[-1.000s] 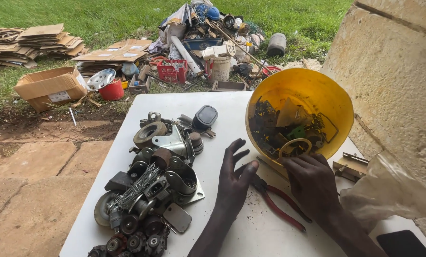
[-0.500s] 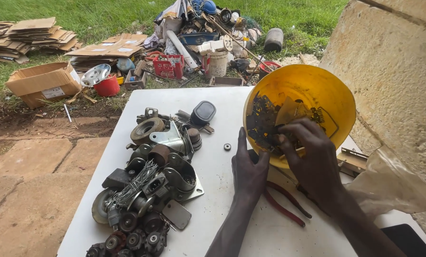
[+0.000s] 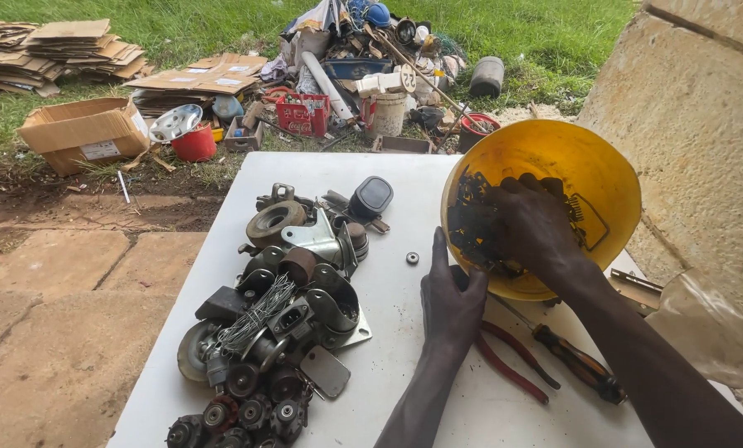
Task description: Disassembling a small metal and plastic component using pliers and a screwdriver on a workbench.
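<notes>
A yellow bowl [image 3: 591, 170] stands tilted on its edge at the right of the white table [image 3: 247, 170], its inside facing me. My right hand [image 3: 533, 224] is inside it, fingers spread over small dark metal bits [image 3: 471, 217]. My left hand [image 3: 450, 303] steadies the bowl's lower left rim, thumb raised along the edge. A small round washer [image 3: 412, 258] lies on the table just left of that hand. Red-handled pliers [image 3: 512, 369] and a screwdriver [image 3: 570, 361] lie under my forearms.
A heap of castor wheels, brackets and metal parts [image 3: 284, 307] covers the table's left half. A stone wall [image 3: 703, 124] rises at the right. Cardboard boxes [image 3: 85, 129], a red crate [image 3: 303, 114] and piled junk [image 3: 371, 50] sit on the grass beyond. Paving lies at left.
The bowl has been tipped up further toward me. My right hand moved from the bowl's lower rim deep into its contents, and my left hand shifted right onto the rim.
</notes>
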